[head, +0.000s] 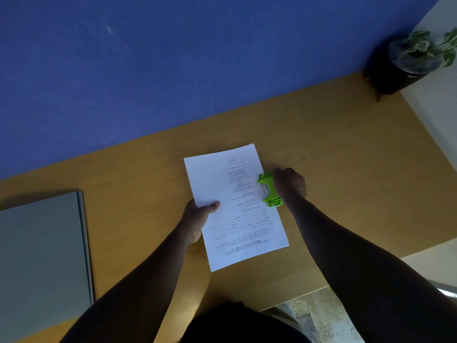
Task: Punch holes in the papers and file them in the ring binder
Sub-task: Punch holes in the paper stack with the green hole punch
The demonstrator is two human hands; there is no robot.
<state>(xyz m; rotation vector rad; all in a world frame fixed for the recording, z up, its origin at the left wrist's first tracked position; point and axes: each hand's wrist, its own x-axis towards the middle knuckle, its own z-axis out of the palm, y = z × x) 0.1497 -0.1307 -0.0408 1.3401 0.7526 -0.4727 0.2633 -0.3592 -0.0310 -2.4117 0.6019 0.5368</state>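
Note:
A stack of white printed papers [235, 206] lies on the wooden desk [346, 169], its text upside down to me. My left hand [197, 219] grips the stack's left edge, thumb on top. A bright green hole punch [269, 189] sits over the middle of the stack's right edge. My right hand [290, 185] is closed on the punch from the right side. A closed grey ring binder [42, 256] lies flat at the desk's left end, apart from both hands.
A blue partition [173, 70] stands along the desk's far edge. A dark pot with a leafy plant [410, 60] sits at the far right corner. The desk's right edge and the floor [321, 318] show at lower right.

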